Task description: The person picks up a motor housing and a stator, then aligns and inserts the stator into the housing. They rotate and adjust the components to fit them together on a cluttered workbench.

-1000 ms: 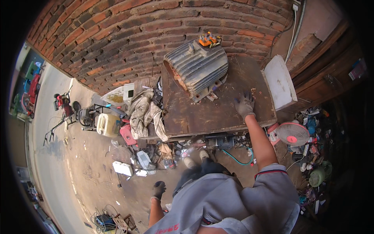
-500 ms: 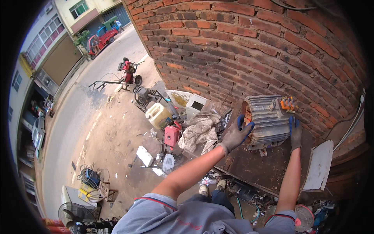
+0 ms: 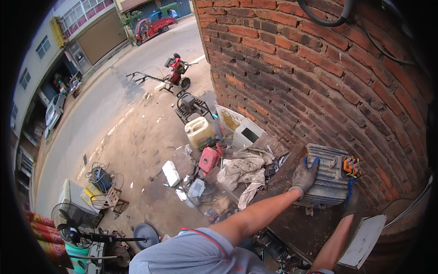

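Finned motor housing (image 3: 331, 176) on table (image 3: 296, 228)

We record one grey unit near the brick wall (image 3: 292, 86), orange terminal block (image 3: 351, 166) attached. Gloved left hand (image 3: 303, 178): on its left side, fingers spread apart. Gloved right hand (image 3: 353, 201): at its right end; we cannot tell whether those fingers grip.

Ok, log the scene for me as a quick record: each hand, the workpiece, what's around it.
Left hand: gloved, on the left part of the motor housing
Right hand: gloved, at its right end
Workpiece: grey, finned, on dark tabletop; orange block at right
Left of it: crumpled pale cloth
Behind: brick wall
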A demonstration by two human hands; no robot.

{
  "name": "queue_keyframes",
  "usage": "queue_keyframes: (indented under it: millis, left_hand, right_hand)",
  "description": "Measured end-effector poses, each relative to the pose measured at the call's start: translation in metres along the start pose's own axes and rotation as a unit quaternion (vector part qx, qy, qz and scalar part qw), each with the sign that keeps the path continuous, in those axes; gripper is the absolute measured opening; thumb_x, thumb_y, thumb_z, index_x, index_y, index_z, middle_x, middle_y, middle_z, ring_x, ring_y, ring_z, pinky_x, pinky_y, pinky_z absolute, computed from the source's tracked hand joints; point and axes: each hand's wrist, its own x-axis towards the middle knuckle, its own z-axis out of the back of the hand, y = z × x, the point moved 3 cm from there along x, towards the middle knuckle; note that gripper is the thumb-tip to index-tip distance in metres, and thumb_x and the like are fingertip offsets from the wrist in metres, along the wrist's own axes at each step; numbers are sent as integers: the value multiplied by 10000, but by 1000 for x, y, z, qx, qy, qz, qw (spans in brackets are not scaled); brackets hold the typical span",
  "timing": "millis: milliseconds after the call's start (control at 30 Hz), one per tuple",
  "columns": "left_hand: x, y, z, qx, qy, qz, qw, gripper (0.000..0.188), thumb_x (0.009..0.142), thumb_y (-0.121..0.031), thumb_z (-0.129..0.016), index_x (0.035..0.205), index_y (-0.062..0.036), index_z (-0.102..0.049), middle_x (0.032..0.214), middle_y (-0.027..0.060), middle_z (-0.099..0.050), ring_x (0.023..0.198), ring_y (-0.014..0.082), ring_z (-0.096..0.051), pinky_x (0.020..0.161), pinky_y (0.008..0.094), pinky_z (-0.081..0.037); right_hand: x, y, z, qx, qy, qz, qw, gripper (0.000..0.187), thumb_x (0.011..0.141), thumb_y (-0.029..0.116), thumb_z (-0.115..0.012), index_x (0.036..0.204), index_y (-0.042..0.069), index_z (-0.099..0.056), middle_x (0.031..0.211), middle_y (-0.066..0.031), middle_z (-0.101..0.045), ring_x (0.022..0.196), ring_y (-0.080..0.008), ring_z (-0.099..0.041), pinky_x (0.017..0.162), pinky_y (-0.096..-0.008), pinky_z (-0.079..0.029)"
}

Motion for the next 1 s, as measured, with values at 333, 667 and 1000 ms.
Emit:
queue_keyframes:
  millis: [333,667,1000]
  left_hand:
    - [87,59,23,-209,71,-33,975,341,907,-301,-705,879,33,-643,726,11,-601,626,96,-471,556,294,-401]
    - [117,28,35,-44,210,-36,976,353,920,-411,-695,860,-64,-708,707,-59,-558,634,61,-446,574,236,-363]
    - [72,25,-1,-62,271,-94,956,326,967,-272,-650,1039,42,-701,923,10,-694,804,79,-560,749,233,-456]
  right_hand:
    - [-102,52,-100,-138,-131,96,977,397,977,333,-624,1130,-33,-645,962,-65,-677,883,-122,-560,833,-328,-465]
    - [-192,103,-186,-216,-170,57,960,304,963,226,-628,1147,-16,-616,891,-92,-696,775,-174,-617,740,-341,-515]
    - [-229,57,-131,12,-189,37,981,242,965,132,-630,1156,-17,-642,922,2,-661,801,-61,-526,734,-260,-488]
